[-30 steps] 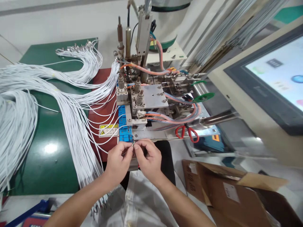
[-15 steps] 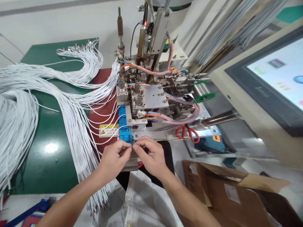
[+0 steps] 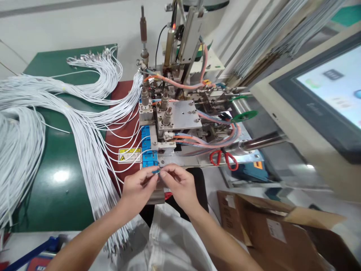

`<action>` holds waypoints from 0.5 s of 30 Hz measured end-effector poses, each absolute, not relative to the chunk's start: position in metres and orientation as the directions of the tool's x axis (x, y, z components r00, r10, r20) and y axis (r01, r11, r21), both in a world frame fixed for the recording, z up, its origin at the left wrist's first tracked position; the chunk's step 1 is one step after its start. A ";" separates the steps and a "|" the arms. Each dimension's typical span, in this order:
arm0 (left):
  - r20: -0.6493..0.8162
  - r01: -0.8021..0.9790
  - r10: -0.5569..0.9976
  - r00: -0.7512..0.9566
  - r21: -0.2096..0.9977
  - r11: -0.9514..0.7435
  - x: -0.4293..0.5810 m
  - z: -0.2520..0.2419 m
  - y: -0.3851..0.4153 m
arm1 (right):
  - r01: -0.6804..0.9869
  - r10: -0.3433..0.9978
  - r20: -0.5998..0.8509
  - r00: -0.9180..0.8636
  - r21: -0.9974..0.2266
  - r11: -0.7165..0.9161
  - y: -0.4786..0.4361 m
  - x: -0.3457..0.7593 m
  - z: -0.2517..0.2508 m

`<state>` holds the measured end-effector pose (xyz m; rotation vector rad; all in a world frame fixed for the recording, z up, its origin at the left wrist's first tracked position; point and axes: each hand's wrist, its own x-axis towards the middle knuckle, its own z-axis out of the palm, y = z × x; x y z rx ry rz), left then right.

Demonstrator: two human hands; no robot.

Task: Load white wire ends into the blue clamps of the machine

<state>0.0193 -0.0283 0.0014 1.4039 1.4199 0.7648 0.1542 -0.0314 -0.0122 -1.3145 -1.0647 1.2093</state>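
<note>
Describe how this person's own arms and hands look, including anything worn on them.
The left hand and right hand are bare, with no gloves visible. The left forearm and right forearm are uncovered too: no sleeves, watch or bracelet shows. I see no markings on them. The upper arms are out of view.

cables (image 3: 81, 146): white | blocks (image 3: 146, 145): blue | label (image 3: 129, 156): yellow, white | scissor handles (image 3: 226, 160): red

Bright indoor light throws a white glare onto the green desk (image 3: 53, 205), while the glowing screen (image 3: 335, 84) and cardboard box (image 3: 282, 241) look soft and stretched.
</note>
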 end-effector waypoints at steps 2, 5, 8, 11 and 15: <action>-0.187 0.378 0.974 0.126 0.917 0.127 0.020 0.001 -0.030 | 0.027 0.990 -0.061 0.129 -0.998 -0.065 -0.032 0.152 -0.011; -0.202 0.379 0.969 0.143 0.916 0.135 0.018 -0.002 -0.030 | 0.215 0.985 0.101 0.140 -0.974 0.070 -0.033 0.152 -0.011; -0.230 0.445 0.954 0.190 0.887 0.125 0.011 0.000 -0.024 | 0.356 0.973 0.197 0.117 -0.923 0.144 -0.031 0.155 -0.016; -0.180 0.606 0.945 0.273 0.795 -0.024 0.000 0.005 -0.013 | 0.385 0.986 0.095 0.134 -0.922 0.036 -0.025 0.157 -0.028; -0.084 0.704 0.943 0.322 0.687 -0.179 -0.008 0.007 0.000 | 0.391 0.990 -0.031 0.137 -0.917 -0.083 -0.018 0.157 -0.042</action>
